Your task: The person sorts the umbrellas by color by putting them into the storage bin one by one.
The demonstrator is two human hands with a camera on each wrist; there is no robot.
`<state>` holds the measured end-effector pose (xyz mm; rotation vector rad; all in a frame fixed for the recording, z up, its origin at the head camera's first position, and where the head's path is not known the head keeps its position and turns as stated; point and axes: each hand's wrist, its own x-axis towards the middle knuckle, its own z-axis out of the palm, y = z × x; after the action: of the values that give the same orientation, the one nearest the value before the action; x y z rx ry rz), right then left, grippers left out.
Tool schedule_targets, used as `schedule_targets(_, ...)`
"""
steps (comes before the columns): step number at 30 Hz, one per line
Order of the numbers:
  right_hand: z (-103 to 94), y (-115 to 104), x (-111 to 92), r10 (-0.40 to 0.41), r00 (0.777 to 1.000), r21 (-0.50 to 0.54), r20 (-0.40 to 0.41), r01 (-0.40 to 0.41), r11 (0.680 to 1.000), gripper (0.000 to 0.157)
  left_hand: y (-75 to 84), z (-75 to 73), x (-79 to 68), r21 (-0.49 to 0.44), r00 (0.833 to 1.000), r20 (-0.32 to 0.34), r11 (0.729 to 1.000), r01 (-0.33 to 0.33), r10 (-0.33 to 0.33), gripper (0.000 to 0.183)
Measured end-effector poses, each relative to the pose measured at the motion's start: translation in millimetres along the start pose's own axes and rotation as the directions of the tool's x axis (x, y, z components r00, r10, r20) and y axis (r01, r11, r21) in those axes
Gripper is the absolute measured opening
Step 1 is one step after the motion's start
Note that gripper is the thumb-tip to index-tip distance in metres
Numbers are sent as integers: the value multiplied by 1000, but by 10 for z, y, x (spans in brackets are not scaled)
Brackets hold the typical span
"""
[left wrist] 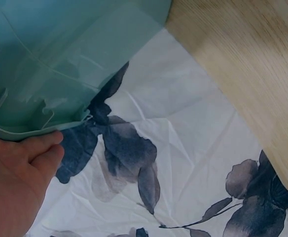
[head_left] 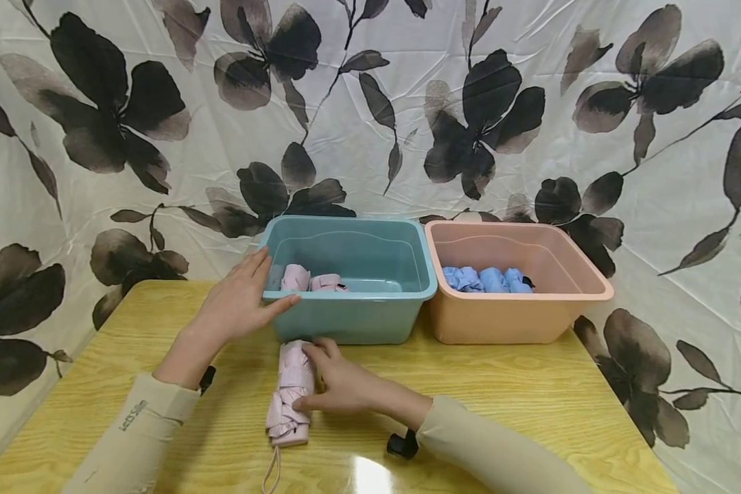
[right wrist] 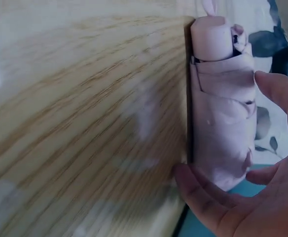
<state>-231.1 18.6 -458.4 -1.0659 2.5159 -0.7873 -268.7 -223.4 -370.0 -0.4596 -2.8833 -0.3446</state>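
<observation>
A folded pale pink umbrella [head_left: 293,391] lies on the table in front of the teal bin [head_left: 346,319], its wrist loop toward me. My right hand [head_left: 348,387] is at its right side, thumb over the middle and fingers by the far end. Those fingers are spread and loosely bent in the right wrist view, where the umbrella [right wrist: 223,113] shows its handle end at the top. With fingers outstretched, my left hand [head_left: 237,298] rests on the bin's left front corner, thumb over the front rim. Two pink rolled bundles [head_left: 296,278] lie inside that bin, partly hidden by its wall.
To the right, touching or nearly touching the teal bin, stands a peach bin [head_left: 500,319] holding several blue bundles [head_left: 494,280]. Both stand along the back of the yellow wood-grain table [head_left: 506,384]. Behind them hangs a white floral cloth [head_left: 401,158].
</observation>
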Motion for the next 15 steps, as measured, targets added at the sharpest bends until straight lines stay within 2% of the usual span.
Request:
schedule_targets(8,65,-108,196,-2,1000,-35,2,2,999,104,3,-16,8,-8,1000,7,1000,1,-1,104)
schedule_targets(12,107,-167,254,34,999,-43,10,-34,998,111,5,-23,3,-10,1000,14,1000,0,0,103)
schedule_targets(15,147,-199,275,61,998,-11,16,-61,998,113,-1,-24,-1,-5,1000,14,1000,2,-2,103)
